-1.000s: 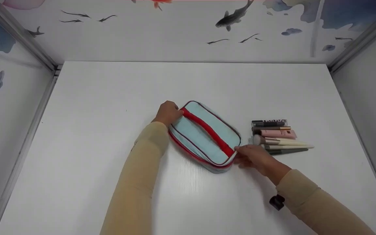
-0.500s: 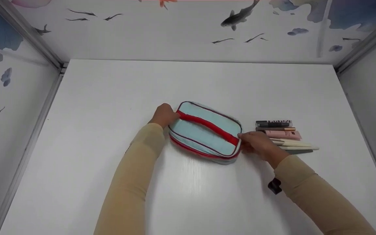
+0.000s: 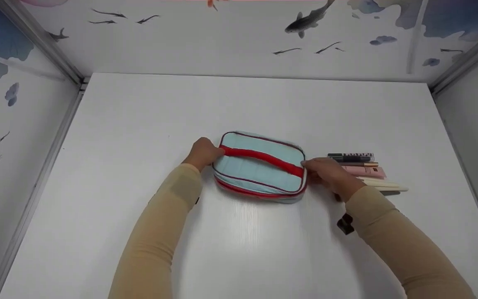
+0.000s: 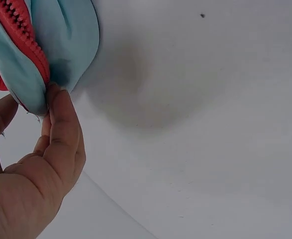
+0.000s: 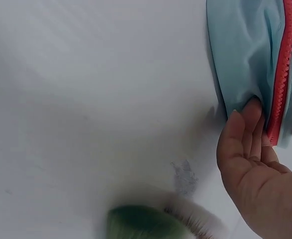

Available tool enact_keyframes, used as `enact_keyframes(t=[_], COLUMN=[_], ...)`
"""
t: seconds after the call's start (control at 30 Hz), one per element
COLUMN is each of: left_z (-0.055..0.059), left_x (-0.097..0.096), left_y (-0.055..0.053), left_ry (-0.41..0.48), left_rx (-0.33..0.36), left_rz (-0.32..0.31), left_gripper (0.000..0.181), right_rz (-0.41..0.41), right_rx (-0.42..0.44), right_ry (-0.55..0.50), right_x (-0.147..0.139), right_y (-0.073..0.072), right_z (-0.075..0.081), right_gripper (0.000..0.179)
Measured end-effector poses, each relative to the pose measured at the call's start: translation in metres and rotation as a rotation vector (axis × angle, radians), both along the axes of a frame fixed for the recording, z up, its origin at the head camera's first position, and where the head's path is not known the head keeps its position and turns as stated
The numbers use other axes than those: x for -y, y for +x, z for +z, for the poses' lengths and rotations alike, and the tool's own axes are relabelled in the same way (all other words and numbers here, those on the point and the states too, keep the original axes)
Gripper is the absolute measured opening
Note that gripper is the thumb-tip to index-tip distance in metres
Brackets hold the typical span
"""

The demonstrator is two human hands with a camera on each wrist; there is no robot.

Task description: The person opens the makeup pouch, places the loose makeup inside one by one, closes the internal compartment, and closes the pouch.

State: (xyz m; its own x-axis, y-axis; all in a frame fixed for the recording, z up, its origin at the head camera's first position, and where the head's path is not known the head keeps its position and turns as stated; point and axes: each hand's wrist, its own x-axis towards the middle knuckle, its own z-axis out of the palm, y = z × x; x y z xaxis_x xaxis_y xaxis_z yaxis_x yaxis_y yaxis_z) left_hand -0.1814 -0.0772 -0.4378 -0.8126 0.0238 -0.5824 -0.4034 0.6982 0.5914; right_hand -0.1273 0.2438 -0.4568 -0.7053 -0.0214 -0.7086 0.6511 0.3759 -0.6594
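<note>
A light blue zip pouch (image 3: 259, 168) with red piping and a red carry strap lies on the white table between both hands. My left hand (image 3: 204, 153) grips its left end, thumb by the strap's end and fingers under the zip edge. At the opposite end my right hand (image 3: 331, 174) pinches the pouch, thumb on top near the strap, fingers against the side. In the left wrist view the red zipper (image 4: 24, 35) ends close to the left fingertips. The zipper (image 5: 283, 69) looks closed along the stretch in the right wrist view.
To the right of the pouch lie several cosmetics: dark tubes (image 3: 351, 157), a pink tube (image 3: 365, 172) and pale-handled brushes (image 3: 384, 184), partly covered by the right hand. White panels with printed fish (image 3: 309, 20) border the table (image 3: 160, 104) at the back and sides.
Both hands have turned the pouch counterclockwise, so its strap now lies nearer to level. The right hand moved away from me, the left slightly toward me. The head view shifted a little.
</note>
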Motion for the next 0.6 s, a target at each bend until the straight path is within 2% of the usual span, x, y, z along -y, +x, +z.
enact_keyframes(t=[0.13,0.23,0.4,0.6], left_z=[0.0,-0.001,-0.004,-0.006], left_x=[0.004,0.005,0.006,0.007], left_y=[0.004,0.008,0.014,0.02], left_ry=[-0.012,-0.05,-0.094,-0.118], left_rx=[0.013,-0.001,-0.042,-0.045], left_rz=[0.006,-0.024,-0.062,-0.072], left_gripper=[0.034,0.034,0.039,0.039], right_rz=[0.032,0.055,0.05,0.06], right_rx=[-0.012,-0.006,0.006,-0.006], right_ry=[0.013,0.037,0.049,0.041], right_x=[0.002,0.003,0.004,0.005], right_y=[-0.007,-0.011,-0.014,-0.015], right_z=[0.001,0.001,0.001,0.0], right_gripper=[0.051,0.051,0.05,0.05])
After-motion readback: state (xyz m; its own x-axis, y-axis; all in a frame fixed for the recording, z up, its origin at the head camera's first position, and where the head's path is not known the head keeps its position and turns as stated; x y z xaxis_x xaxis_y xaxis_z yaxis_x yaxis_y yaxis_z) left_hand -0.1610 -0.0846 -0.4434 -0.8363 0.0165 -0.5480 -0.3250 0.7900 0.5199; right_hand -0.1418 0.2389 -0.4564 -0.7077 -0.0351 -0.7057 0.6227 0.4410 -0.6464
